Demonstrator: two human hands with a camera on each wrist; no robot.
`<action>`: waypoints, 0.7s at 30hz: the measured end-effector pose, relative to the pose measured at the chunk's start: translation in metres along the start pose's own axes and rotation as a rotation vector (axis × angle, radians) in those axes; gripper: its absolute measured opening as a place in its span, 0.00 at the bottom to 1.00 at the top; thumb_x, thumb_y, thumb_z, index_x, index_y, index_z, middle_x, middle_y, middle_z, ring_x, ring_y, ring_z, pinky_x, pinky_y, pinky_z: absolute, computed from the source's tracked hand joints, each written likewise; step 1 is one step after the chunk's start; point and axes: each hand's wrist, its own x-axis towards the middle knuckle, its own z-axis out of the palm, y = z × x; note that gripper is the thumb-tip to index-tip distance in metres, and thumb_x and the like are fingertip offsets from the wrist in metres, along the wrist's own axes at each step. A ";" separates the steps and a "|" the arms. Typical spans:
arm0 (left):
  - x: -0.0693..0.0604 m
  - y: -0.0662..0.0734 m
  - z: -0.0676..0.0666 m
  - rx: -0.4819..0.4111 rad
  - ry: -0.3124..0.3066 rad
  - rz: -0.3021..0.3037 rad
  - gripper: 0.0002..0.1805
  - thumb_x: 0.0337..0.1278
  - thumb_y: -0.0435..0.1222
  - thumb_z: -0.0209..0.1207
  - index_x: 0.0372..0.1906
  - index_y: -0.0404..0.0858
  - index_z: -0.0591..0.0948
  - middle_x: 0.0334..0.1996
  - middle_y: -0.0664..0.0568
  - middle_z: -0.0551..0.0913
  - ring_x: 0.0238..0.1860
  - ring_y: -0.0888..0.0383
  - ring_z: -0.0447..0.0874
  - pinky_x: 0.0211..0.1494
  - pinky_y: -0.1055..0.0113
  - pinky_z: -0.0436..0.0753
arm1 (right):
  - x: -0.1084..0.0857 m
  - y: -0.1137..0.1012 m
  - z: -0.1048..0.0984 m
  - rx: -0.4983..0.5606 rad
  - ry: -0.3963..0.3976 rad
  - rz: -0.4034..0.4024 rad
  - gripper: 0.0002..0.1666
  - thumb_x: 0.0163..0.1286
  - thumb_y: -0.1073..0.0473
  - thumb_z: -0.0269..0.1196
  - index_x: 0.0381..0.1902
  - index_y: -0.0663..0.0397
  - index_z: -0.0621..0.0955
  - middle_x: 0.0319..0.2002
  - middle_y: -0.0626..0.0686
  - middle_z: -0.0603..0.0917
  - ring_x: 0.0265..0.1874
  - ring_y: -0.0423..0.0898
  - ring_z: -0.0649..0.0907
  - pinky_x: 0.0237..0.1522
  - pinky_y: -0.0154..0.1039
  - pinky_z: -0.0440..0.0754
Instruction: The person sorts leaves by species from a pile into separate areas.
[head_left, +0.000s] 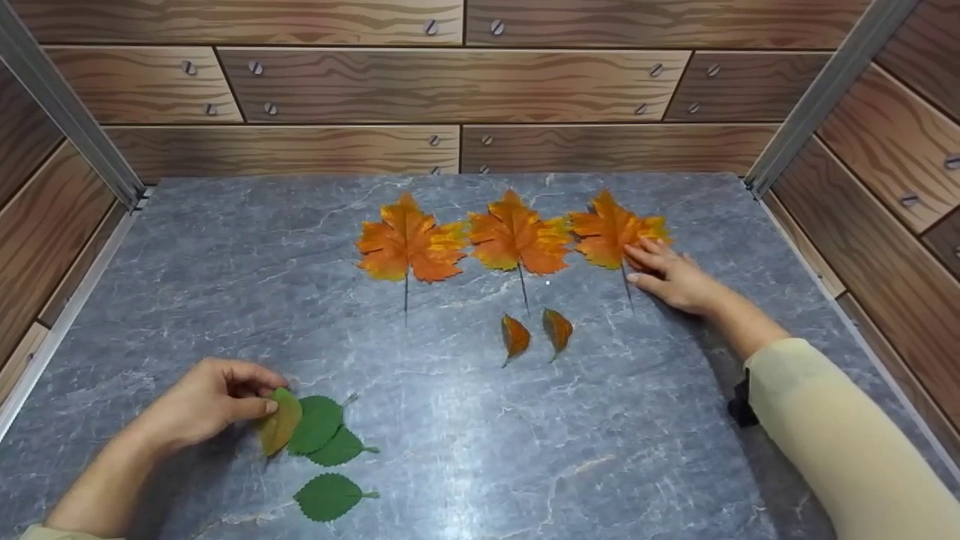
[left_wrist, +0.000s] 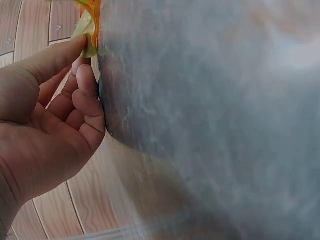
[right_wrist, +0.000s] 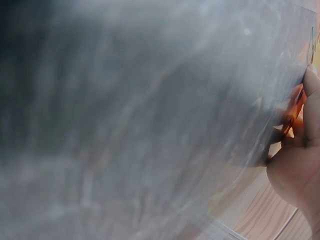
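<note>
On my head view, the left hand (head_left: 202, 405) pinches a yellow-green leaf (head_left: 280, 429) by its upper edge, at lower left; the blade reaches down and right from thumb and fingertips. Just right of it I see two overlapping green leaves (head_left: 315, 426), with a single green leaf (head_left: 328, 496) below. Right of centre, the right hand (head_left: 675, 281) rests extended fingers on the lower right of an orange maple leaf (head_left: 602, 229), thumb beside its stem.

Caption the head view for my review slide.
Left hand pinches a yellow-green leaf beside green leaves; right hand touches the rightmost large orange leaf.
</note>
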 end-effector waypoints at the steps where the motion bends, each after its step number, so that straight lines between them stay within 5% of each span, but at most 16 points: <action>1: 0.000 0.000 -0.001 -0.001 0.000 0.003 0.16 0.62 0.29 0.71 0.54 0.29 0.88 0.43 0.44 0.88 0.41 0.57 0.83 0.43 0.70 0.84 | 0.000 0.000 0.000 0.001 0.000 -0.001 0.40 0.86 0.43 0.54 0.84 0.57 0.61 0.84 0.70 0.49 0.83 0.70 0.43 0.76 0.75 0.35; 14: -0.003 0.013 -0.018 -0.049 -0.037 0.015 0.08 0.68 0.29 0.66 0.47 0.29 0.85 0.40 0.45 0.87 0.39 0.58 0.85 0.42 0.67 0.85 | 0.001 -0.001 0.001 0.020 0.004 -0.004 0.39 0.86 0.45 0.55 0.84 0.58 0.62 0.83 0.71 0.49 0.82 0.70 0.44 0.76 0.76 0.35; 21: 0.002 0.035 -0.023 -0.102 0.004 0.031 0.18 0.67 0.30 0.67 0.57 0.26 0.80 0.40 0.41 0.87 0.40 0.55 0.88 0.43 0.64 0.88 | 0.001 -0.001 0.000 0.001 -0.016 0.010 0.39 0.86 0.43 0.53 0.85 0.56 0.60 0.84 0.69 0.47 0.83 0.70 0.43 0.76 0.75 0.35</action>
